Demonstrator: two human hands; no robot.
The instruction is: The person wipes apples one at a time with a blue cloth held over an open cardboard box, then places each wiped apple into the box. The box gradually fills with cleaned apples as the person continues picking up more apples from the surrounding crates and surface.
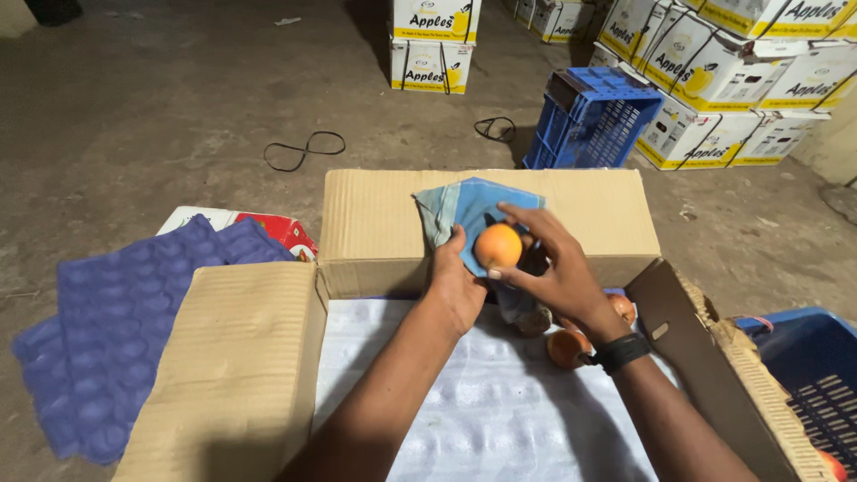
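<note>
Now the right hand (pixel 555 272) pinches an apple (pixel 497 245) against the cloth (pixel 469 207) clutched by the left hand (pixel 457 284); loosely gripped, it could drop into the box (pixel 237 375).

Matt corrugated cardboard box (pixel 375 223), blue cloth (pixel 469 210)
</note>
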